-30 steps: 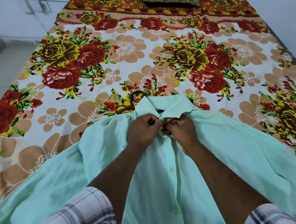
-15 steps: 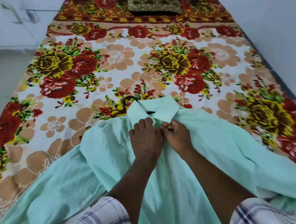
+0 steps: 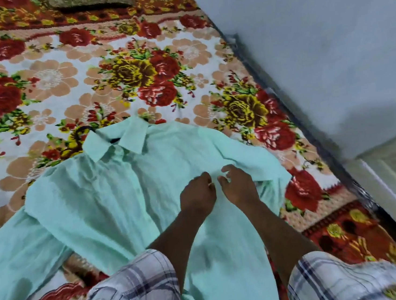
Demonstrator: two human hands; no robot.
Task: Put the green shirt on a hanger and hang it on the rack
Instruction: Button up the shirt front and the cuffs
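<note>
In the head view, the shirt (image 3: 104,198) lies flat on the bed (image 3: 50,77), with its collar (image 3: 117,140) at the far side. Of the hanger (image 3: 81,133) only a dark hook shows, left of the collar; cloth hides the rest. Your left hand (image 3: 198,195) and right hand (image 3: 238,187) are close together over the shirt's right part, fingers curled. Because of blur, I cannot tell if they pinch cloth.

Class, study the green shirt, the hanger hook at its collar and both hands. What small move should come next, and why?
Probably reach one hand to the hanger hook and lift. The green shirt lies flat, collar closed around the hanger; left hand and right hand are over its chest.
</note>
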